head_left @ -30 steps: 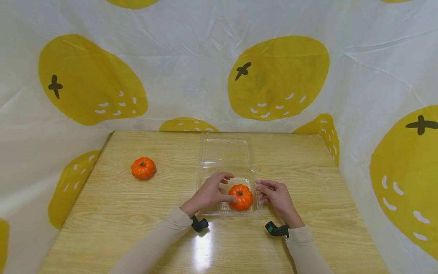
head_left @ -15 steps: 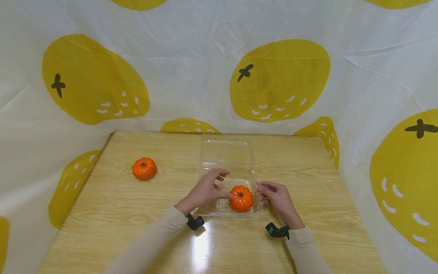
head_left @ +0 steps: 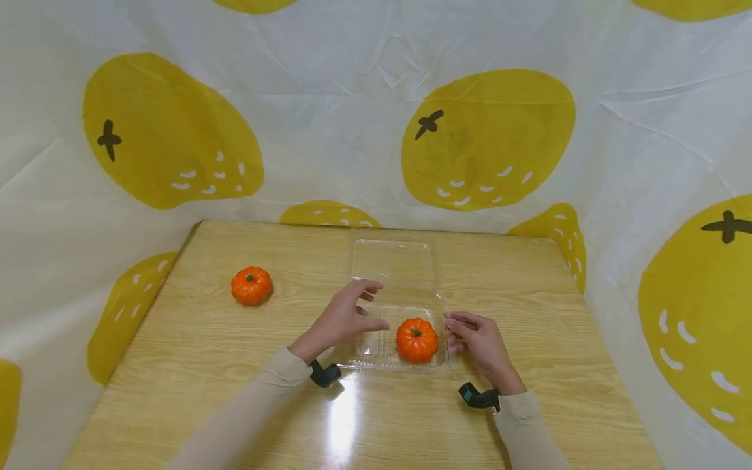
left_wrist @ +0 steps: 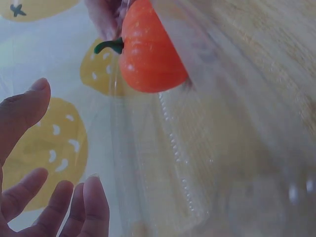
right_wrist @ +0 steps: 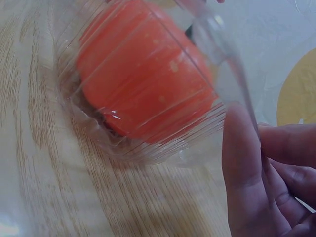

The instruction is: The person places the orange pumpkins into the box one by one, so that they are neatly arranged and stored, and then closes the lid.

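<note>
A clear plastic clamshell container (head_left: 382, 360) lies unfolded on the table, its lid (head_left: 392, 260) laid back toward the far edge. In the right half of its base sits a small orange pumpkin (head_left: 416, 341) with a green stem. My right hand (head_left: 478, 343) pinches the container's right rim between thumb and fingers, as the right wrist view shows closely. Over the left part of the base, my left hand (head_left: 343, 318) hovers with fingers spread and holds nothing; a gap separates its thumb from the pumpkin. A second orange pumpkin (head_left: 251, 286) rests on the table at the left.
The wooden table (head_left: 529, 294) is walled at the back and sides by a white cloth (head_left: 329, 130) printed with large yellow fruit. Each wrist carries a black camera mount (head_left: 324, 374). Light glares off the tabletop in front of the container.
My left hand has drawn away from the pumpkin in the container, moving left. My right hand keeps its pinch on the rim. The view has shifted slightly.
</note>
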